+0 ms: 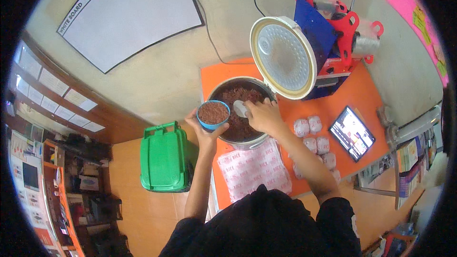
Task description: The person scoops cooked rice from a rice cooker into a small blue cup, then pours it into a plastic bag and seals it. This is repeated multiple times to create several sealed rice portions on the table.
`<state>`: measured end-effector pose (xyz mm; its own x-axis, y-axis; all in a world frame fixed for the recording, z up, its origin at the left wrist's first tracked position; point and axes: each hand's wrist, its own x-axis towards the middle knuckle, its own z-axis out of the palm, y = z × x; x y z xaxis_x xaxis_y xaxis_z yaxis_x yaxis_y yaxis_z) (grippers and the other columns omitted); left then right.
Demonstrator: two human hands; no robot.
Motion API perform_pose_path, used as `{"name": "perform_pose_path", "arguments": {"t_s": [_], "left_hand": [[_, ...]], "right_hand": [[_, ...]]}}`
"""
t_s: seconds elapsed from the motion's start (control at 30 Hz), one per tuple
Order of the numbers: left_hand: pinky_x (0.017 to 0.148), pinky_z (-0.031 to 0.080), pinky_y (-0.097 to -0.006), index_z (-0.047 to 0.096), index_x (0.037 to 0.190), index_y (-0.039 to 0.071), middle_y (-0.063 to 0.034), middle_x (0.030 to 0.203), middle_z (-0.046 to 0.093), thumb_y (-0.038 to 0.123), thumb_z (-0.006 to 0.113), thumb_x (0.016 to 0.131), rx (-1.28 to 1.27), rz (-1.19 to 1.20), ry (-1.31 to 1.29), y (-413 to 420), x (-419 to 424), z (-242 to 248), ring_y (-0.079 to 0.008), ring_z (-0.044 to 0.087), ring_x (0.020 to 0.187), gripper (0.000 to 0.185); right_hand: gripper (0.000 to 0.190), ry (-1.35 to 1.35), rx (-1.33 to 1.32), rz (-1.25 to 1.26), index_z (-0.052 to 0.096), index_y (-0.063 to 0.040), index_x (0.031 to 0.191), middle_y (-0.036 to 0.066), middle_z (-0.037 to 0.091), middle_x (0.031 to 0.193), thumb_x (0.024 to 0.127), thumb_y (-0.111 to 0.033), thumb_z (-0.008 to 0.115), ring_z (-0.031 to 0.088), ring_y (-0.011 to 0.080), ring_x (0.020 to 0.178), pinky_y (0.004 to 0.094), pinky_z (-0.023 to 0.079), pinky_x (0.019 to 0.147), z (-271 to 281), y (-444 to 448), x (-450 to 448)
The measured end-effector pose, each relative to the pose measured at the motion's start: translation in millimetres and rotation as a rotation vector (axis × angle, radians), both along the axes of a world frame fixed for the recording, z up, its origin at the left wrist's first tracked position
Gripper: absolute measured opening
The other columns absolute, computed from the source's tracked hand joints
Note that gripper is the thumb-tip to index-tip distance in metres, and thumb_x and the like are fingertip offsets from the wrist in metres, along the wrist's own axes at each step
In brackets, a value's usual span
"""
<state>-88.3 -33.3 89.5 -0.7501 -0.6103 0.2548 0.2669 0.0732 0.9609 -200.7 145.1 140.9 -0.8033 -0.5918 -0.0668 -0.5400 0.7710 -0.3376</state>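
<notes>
My left hand (205, 132) holds a small blue bowl (213, 126) filled level with reddish-brown rice (213, 112). The bowl is over the left rim of a rice cooker (246, 145). Inside the cooker lies more of the same brown rice (241, 128). My right hand (264, 116) grips a pale rice paddle (240, 108), whose blade is above or touching the rice in the pot; which one I cannot tell. The cooker's round lid (284, 57) stands raised at the back right. A stack of printed wrapping paper (255, 171) lies just in front of the cooker.
Several wrapped bundles (310, 145) sit on the orange table (371, 114) to the right, beside a lit tablet (352, 133). Behind the lid stands a blue and red machine with film rolls (314, 25). A green bin (164, 159) stands on the floor at left.
</notes>
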Motion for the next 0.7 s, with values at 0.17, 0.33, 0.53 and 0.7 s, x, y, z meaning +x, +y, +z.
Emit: {"name": "perform_pose_path", "arguments": {"t_s": [0.17, 0.33, 0.53, 0.7], "left_hand": [[0.114, 0.037, -0.0453, 0.022, 0.138, 0.011, -0.0133, 0.135, 0.037, 0.007, 0.092, 0.062, 0.149, -0.019, 0.064, 6, 17, 8, -0.0281, 0.043, 0.132, 0.103], [0.113, 0.038, -0.0447, 0.022, 0.138, 0.01, -0.0144, 0.136, 0.039, 0.007, 0.091, 0.063, 0.106, 0.026, 0.025, 15, 30, 15, -0.0284, 0.043, 0.132, 0.102], [0.112, 0.038, -0.0431, 0.022, 0.138, 0.008, -0.0159, 0.135, 0.04, 0.011, 0.091, 0.067, 0.127, 0.064, 0.02, 44, 42, 24, -0.0286, 0.045, 0.131, 0.099], [0.112, 0.039, -0.0423, 0.024, 0.137, 0.007, -0.0167, 0.135, 0.041, 0.014, 0.093, 0.067, 0.145, 0.11, -0.001, 61, 44, 28, -0.0283, 0.046, 0.13, 0.098]], "right_hand": [[0.048, 0.259, -0.154, 0.096, 0.069, -0.015, 0.13, 0.019, 0.027, 0.162, 0.1, -0.048, 0.052, 0.012, 0.0435, 0.152, 0.0684, 0.012, 0.115, -28, 22, 53], [0.054, 0.193, -0.199, 0.02, 0.069, -0.008, 0.13, 0.014, 0.017, 0.165, 0.101, -0.049, 0.049, 0.003, 0.0466, 0.153, 0.0739, 0.004, 0.115, -37, 56, 96], [0.043, 0.187, -0.255, 0.022, 0.071, -0.015, 0.127, 0.014, 0.024, 0.162, 0.101, -0.044, 0.053, 0.009, 0.0452, 0.152, 0.0741, 0.006, 0.112, -21, 75, 110], [0.039, 0.132, -0.294, -0.033, 0.067, -0.023, 0.132, 0.013, 0.023, 0.163, 0.099, -0.042, 0.057, 0.012, 0.0441, 0.152, 0.0748, 0.007, 0.111, -25, 73, 96]]}}
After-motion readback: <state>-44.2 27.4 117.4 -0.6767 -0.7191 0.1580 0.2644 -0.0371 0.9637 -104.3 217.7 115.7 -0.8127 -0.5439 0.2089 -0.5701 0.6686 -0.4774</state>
